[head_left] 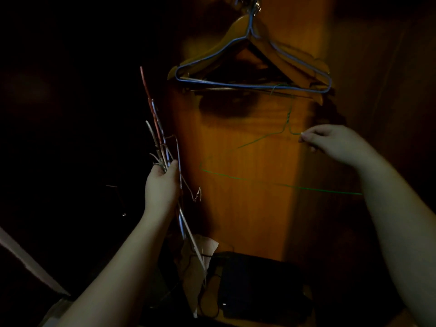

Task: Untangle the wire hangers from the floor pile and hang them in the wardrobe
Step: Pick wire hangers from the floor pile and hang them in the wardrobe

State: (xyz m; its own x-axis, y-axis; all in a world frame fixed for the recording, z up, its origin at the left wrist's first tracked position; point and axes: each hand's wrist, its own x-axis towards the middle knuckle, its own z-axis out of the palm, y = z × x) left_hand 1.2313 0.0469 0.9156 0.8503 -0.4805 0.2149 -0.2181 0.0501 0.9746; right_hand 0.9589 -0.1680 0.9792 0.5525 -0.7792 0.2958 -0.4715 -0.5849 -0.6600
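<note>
My left hand (161,185) grips a bundle of several wire hangers (162,142), red, white and silver, held edge-on in front of the dark left side of the wardrobe. My right hand (330,142) pinches the shoulder of a thin green wire hanger (236,177) near its neck. The green hook (279,87) reaches up to the bottom bar of the hung hangers. A blue wire hanger (250,86) hangs at the top, in front of wooden hangers (238,27).
The lit wooden back panel of the wardrobe (247,220) fills the middle. A dark flat object (259,286) with a cable and some crumpled paper (198,256) lie on the wardrobe floor. Left and right sides are in deep shadow.
</note>
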